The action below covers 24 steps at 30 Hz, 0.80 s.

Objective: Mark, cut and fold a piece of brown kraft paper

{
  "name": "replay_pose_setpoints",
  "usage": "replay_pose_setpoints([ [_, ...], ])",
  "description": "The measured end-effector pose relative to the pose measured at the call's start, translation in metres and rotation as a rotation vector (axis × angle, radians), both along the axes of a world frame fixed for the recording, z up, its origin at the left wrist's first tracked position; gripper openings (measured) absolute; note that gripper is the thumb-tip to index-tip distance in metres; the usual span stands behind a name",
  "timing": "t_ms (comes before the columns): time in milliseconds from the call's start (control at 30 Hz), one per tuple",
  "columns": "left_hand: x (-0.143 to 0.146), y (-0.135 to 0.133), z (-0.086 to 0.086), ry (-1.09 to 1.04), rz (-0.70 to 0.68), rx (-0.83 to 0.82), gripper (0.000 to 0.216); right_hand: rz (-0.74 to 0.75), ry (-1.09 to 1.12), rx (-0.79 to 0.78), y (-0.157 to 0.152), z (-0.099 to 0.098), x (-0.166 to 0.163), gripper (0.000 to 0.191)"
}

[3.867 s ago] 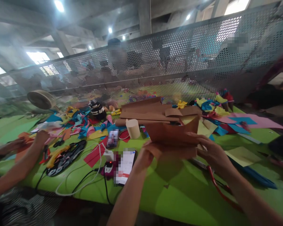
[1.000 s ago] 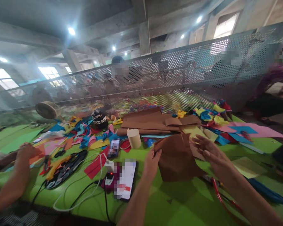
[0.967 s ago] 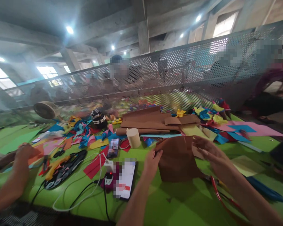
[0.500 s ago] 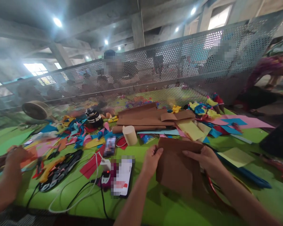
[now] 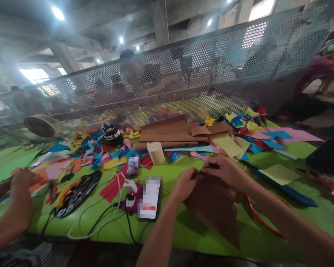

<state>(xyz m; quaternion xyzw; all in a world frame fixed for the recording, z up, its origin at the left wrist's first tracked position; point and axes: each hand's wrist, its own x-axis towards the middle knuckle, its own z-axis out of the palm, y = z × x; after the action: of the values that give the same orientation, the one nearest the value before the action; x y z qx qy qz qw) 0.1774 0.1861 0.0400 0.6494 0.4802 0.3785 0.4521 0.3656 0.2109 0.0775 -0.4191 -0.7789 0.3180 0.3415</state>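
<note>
A sheet of brown paper hangs from both my hands, tilted over the green tabletop. At its upper left corner, my left hand pinches the edge. My right hand has its fingers closed on the top edge, close beside the left one. The fingertips partly hide the gripped edge. Left of my forearm lies a phone with a lit screen. Behind my hands stands a cream-coloured roll.
Stacked brown sheets lie at the back before a perforated metal screen. Coloured scraps, a black bottle and a white cable lie around. Another person's hand works at far left. A dark blue strip is at right.
My right hand has moved up and left to meet my left hand at the paper's top edge. The sheet has swung and now tilts. The view has shifted slightly.
</note>
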Motion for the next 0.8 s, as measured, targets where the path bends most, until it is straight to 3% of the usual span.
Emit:
replay_pose_setpoints([
  [167,-0.008,0.002,0.001,0.012,-0.125,-0.039,0.025,-0.081,0.053,-0.069,0.012,0.002,0.014,0.033],
  [433,-0.014,0.004,-0.001,-0.076,-0.223,-0.150,0.028,-0.150,0.056,-0.044,0.029,0.033,0.035,0.047],
  [667,-0.015,-0.001,0.006,-0.299,-0.282,-0.257,0.033,-0.094,-0.124,0.097,0.028,0.059,0.030,0.034],
  [800,-0.013,-0.003,0.008,-0.381,-0.316,-0.302,0.049,0.001,-0.191,0.128,0.020,0.063,0.013,0.026],
])
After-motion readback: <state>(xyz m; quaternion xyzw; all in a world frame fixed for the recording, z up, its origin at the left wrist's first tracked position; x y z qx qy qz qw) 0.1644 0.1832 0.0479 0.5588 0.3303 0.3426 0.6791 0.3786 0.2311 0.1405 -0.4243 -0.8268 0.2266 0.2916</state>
